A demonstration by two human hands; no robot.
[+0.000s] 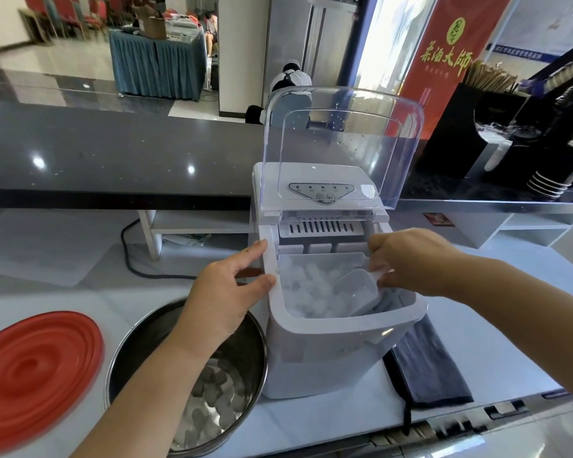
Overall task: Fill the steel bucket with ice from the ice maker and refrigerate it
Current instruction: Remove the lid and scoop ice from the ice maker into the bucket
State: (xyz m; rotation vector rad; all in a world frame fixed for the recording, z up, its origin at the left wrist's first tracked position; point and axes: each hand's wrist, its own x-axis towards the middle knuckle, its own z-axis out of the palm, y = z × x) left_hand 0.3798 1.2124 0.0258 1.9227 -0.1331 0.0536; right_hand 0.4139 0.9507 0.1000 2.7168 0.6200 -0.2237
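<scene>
A white ice maker (328, 352) stands on the counter with its clear lid (344, 147) flipped up. Its inner basket holds a heap of ice (308, 289). My left hand (227, 292) grips the left rim of the machine, thumb on the inner edge. My right hand (411, 259) pinches the handle of a clear plastic scoop (356, 289) that lies in the ice. The steel bucket (139, 345) sits low and left of the machine, under my left forearm, with several ice pieces (215, 401) in its bottom.
A red round lid (37, 375) lies on the counter left of the bucket. A dark folded cloth (427, 368) lies right of the machine. A black cable (136, 266) runs behind. Cup and straw holders (497, 127) stand on the dark raised bar at right.
</scene>
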